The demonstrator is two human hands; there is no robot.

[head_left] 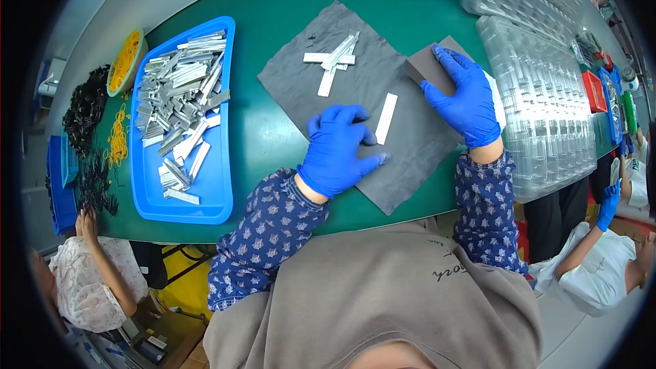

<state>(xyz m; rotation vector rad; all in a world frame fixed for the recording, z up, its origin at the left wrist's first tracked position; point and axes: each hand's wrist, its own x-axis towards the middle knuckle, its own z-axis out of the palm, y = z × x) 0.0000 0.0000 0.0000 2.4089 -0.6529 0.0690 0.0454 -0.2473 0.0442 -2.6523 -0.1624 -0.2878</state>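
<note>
Both hands wear blue gloves. My left hand (pixel 336 150) hovers over the dark grey cloth (pixel 290 75), its fingers apart and curved, with nothing in them. Just to the right of its fingertips lies a single flat silver metal strip (pixel 387 119) on the cloth. My right hand (pixel 465 96) grips a brown-grey rectangular block (pixel 430 68) at the cloth's right corner, thumb on the near side and fingers over the top. Farther up the cloth, a small crossed pile of silver strips (pixel 335 58) lies apart from both hands.
A blue tray (pixel 228 123) full of loose metal strips stands left on the green table (pixel 263 184). Beyond it are yellow bands in a bowl (pixel 126 61) and black parts (pixel 85 119). Clear plastic trays (pixel 540 116) are stacked right. Co-workers sit on both sides.
</note>
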